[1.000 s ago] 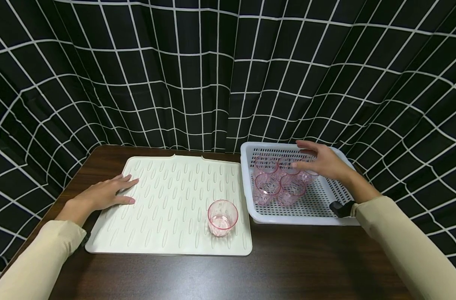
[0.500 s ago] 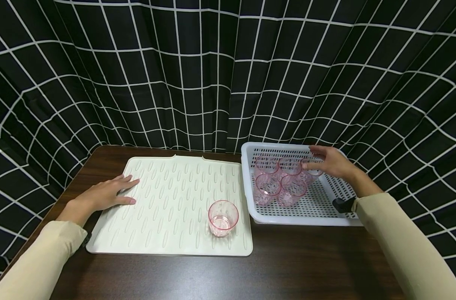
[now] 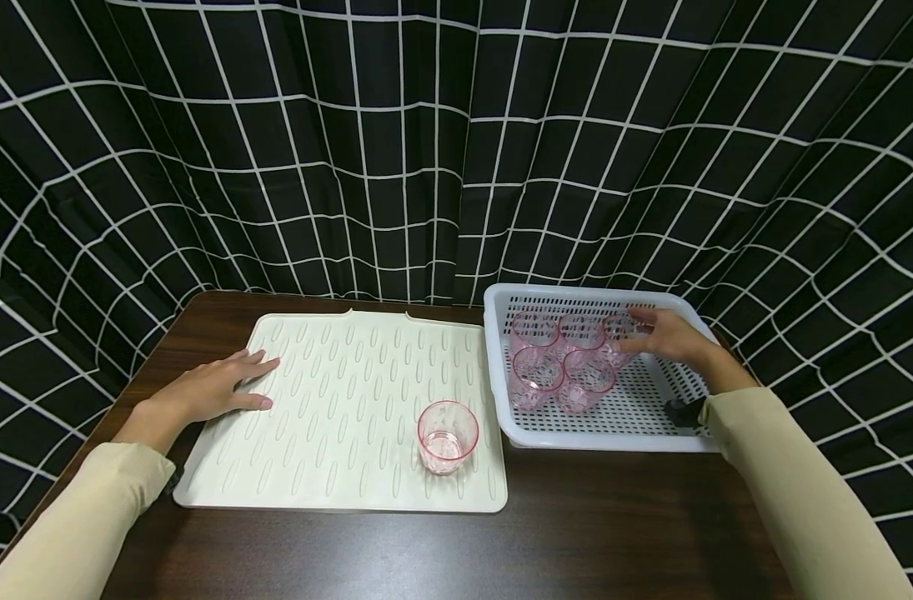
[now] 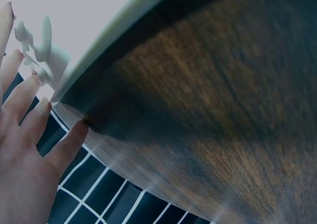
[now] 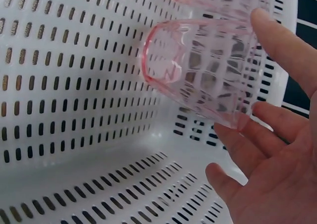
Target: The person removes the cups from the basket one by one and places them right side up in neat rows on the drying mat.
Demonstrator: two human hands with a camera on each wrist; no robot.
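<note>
In the head view my left hand (image 3: 208, 389) lies with fingers spread on the left edge of a cream drying mat (image 3: 336, 417). The left wrist view shows that hand (image 4: 34, 130) beside the mat's edge. My right hand (image 3: 669, 340) reaches into a white plastic basket (image 3: 636, 421). Its thumb and fingers are on opposite sides of the rim of a pink-tinted clear glass (image 5: 203, 70), the back-right one of the group. Several like glasses (image 3: 537, 375) stand upright, close together, in the basket's left part. One more glass (image 3: 446, 437) stands on the mat, near its right front corner.
Mat and basket sit side by side on a dark wooden table (image 3: 614, 517). The basket has slotted walls and a raised rim. A black curtain with a white grid (image 3: 396, 167) hangs right behind and around the table.
My right hand has moved right over the basket, from the back-middle glass to the back-right one, and its thumb and fingers have come in around that rim. The left hand stays put.
</note>
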